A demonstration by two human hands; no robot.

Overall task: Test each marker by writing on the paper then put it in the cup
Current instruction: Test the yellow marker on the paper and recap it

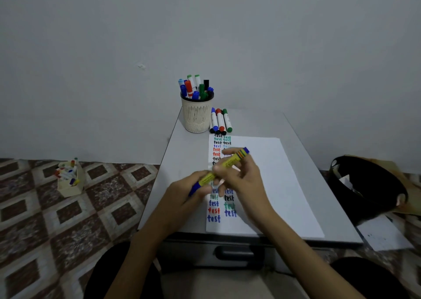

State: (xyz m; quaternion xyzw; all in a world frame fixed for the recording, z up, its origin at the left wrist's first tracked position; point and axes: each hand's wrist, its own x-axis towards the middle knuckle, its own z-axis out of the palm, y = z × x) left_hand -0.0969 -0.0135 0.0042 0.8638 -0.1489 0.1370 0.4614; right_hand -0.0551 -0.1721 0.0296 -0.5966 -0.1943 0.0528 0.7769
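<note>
Step in hand, by judgement: cap handling of the yellow-barrelled marker with blue ends [232,160], held aslant above the white sheet of paper [273,184]. The left hand [184,191] had its fingers curled round the blue cap end. The right hand [243,177] pinched the yellow barrel between thumb and fingers. Whether the cap was coming off or going on could not be determined.

If off, the next move called for writing in the bare area beside the two columns of coloured "test" marks. If on, it called for a reach across to the cream slotted plastic cup [197,118], which was crowded with markers and left little room. More loose markers [219,120] lay just beside the cup.

The pale grey counter [182,157] stood against a plain grey wall [205,25]. A patterned brown tiled floor [34,219] carried a small cardboard box of markers [69,182]. A black bin [369,184] sat near the counter on the other side.
</note>
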